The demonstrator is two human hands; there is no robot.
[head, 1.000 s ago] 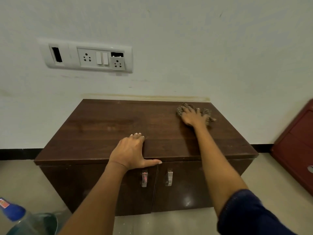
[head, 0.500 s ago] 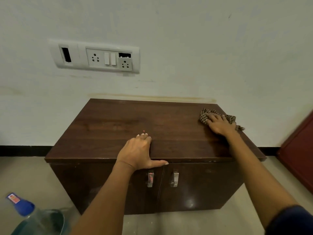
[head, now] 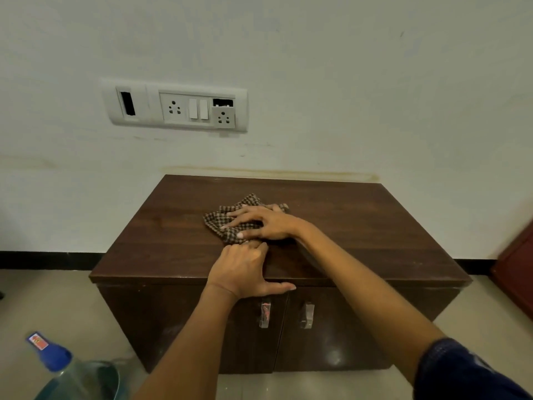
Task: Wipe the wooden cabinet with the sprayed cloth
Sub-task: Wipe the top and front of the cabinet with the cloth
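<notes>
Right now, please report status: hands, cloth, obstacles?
Right hand flat on checked cloth, mid cabinet top. Left hand braced on front edge, close beside cloth. Top otherwise free.

The right hand covers part of the brown checked cloth. The clear plastic bottle with a blue cap and the red-brown cabinet run off the frame edges.

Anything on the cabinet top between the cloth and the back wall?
No. In the head view, only bare wood of the cabinet top lies behind the cloth.
</notes>
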